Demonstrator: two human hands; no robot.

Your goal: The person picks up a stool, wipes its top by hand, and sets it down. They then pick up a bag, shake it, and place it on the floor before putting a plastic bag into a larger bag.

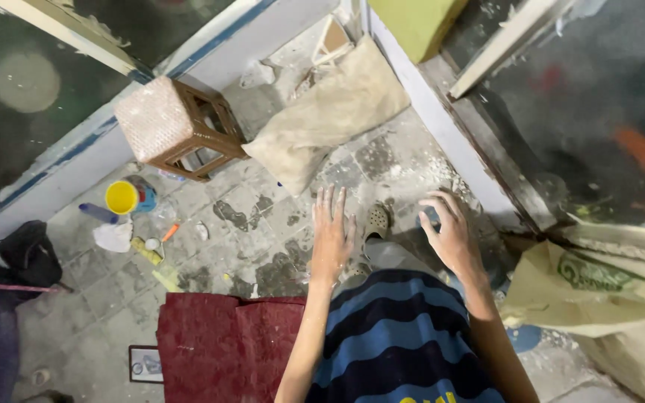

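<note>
So both hands are empty, left hand (331,233) flat with fingers spread, right hand (451,235) loosely curled, hovering over the dusty floor (248,216) above a shoe (377,221), stool (177,127) and sack (330,112) by the far wall.

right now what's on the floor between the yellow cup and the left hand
In the head view, between the yellow cup and the left hand lies stained tile floor with a small orange piece near the cup.

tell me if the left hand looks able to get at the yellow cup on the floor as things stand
Probably not without bending: the left hand is empty, spread in the air, and the yellow cup lies far left on the floor, though nothing blocks it.
</note>
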